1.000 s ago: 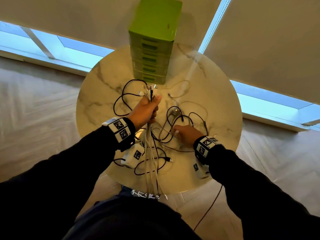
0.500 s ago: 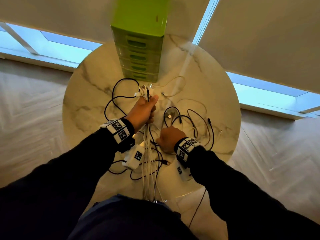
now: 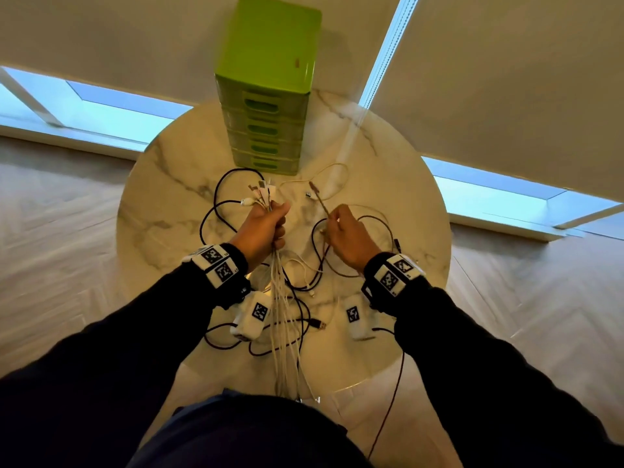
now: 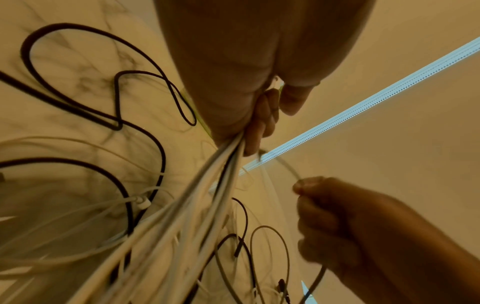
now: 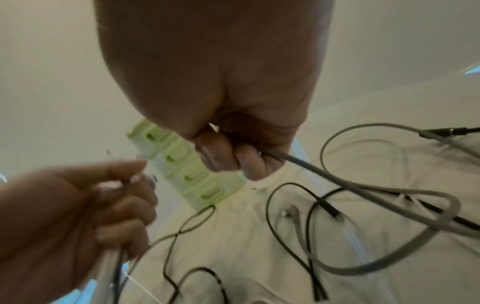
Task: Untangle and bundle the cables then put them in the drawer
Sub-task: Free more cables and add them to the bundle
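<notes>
My left hand point(image 3: 266, 228) grips a bunch of mostly white cables point(image 3: 285, 332) above the round marble table point(image 3: 162, 211); their plugs point(image 3: 261, 194) stick out past the fist and the long ends hang over the near edge. In the left wrist view the bunch point(image 4: 207, 195) runs down from the curled fingers. My right hand point(image 3: 344, 231) pinches a grey cable point(image 3: 320, 202) near its plug, raised off the table; the right wrist view shows that grey cable point(image 5: 337, 179) looping down. Loose black cables point(image 3: 216, 214) lie tangled on the table. The green drawer unit point(image 3: 266, 96) stands at the far edge, drawers closed.
A thin white cable point(image 3: 334, 177) loops in front of the drawer unit. A black USB plug point(image 3: 317, 324) lies near the front edge. One dark cable point(image 3: 391, 400) hangs off the table toward the wooden floor. Windows and blinds are behind the table.
My right hand rose from the tangle on the table and now holds up a grey cable end, right of the left hand. The left hand kept its grip on the bunch.
</notes>
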`<act>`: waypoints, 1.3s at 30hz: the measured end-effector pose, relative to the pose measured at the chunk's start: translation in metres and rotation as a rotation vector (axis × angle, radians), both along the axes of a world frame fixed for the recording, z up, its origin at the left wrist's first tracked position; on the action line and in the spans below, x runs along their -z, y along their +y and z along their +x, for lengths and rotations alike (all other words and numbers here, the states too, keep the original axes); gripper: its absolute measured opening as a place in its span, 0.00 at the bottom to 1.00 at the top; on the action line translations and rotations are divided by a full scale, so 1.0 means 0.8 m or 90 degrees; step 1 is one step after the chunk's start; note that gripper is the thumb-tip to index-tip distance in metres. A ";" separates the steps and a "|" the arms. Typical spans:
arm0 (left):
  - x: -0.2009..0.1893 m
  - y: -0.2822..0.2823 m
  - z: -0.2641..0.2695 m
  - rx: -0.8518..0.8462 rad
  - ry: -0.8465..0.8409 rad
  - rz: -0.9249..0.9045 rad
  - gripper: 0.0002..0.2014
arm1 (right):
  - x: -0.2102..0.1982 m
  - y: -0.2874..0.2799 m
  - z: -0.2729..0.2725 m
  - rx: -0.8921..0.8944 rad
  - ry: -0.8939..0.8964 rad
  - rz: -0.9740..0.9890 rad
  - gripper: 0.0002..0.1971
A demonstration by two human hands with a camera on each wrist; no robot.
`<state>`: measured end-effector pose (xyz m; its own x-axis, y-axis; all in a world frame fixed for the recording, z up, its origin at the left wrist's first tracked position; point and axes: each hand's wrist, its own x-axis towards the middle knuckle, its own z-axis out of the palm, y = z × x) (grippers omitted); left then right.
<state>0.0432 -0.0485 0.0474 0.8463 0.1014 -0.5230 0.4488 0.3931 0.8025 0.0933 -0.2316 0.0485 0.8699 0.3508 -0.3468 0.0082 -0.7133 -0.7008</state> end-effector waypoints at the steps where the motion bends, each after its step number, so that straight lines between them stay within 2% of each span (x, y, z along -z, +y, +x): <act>1: -0.004 -0.002 -0.001 -0.005 0.003 -0.011 0.16 | -0.011 0.001 -0.001 0.035 -0.024 0.049 0.06; 3: -0.012 -0.006 -0.002 -0.021 0.011 -0.033 0.15 | -0.029 0.008 -0.011 0.052 -0.059 0.138 0.04; 5: -0.019 -0.011 -0.005 -0.029 0.001 -0.051 0.12 | -0.045 0.015 -0.033 0.014 -0.087 0.161 0.03; 9: -0.031 -0.024 -0.012 -0.002 -0.047 -0.046 0.21 | -0.056 0.022 -0.086 -0.114 -0.106 0.100 0.06; 11: -0.035 -0.030 -0.014 -0.008 -0.055 -0.060 0.25 | -0.052 0.024 -0.105 -0.141 -0.093 0.066 0.09; 16: -0.034 -0.039 -0.018 0.018 -0.061 0.006 0.18 | -0.044 0.023 -0.118 -0.133 -0.100 -0.015 0.12; 19: -0.032 -0.042 -0.022 0.032 -0.074 0.027 0.20 | -0.042 0.020 -0.120 -0.119 -0.108 -0.016 0.10; 23: -0.032 -0.045 -0.027 0.052 -0.090 0.007 0.21 | -0.038 0.016 -0.122 -0.099 -0.091 0.003 0.09; 26: -0.032 -0.045 -0.029 0.061 -0.107 0.042 0.21 | -0.037 0.011 -0.123 -0.104 -0.074 0.027 0.09; 28: -0.036 -0.043 -0.028 0.061 -0.129 0.087 0.22 | -0.032 0.005 -0.125 -0.129 -0.076 0.035 0.12; 30: -0.041 -0.038 -0.023 0.032 -0.125 0.070 0.22 | -0.023 -0.007 -0.129 -0.158 -0.079 0.029 0.16; 34: -0.054 -0.020 -0.016 -0.024 -0.109 -0.027 0.21 | 0.003 -0.045 -0.137 -0.163 -0.033 -0.007 0.17; 39: -0.071 0.013 -0.004 -0.068 -0.154 0.027 0.18 | 0.029 -0.101 -0.127 -0.154 0.068 -0.128 0.17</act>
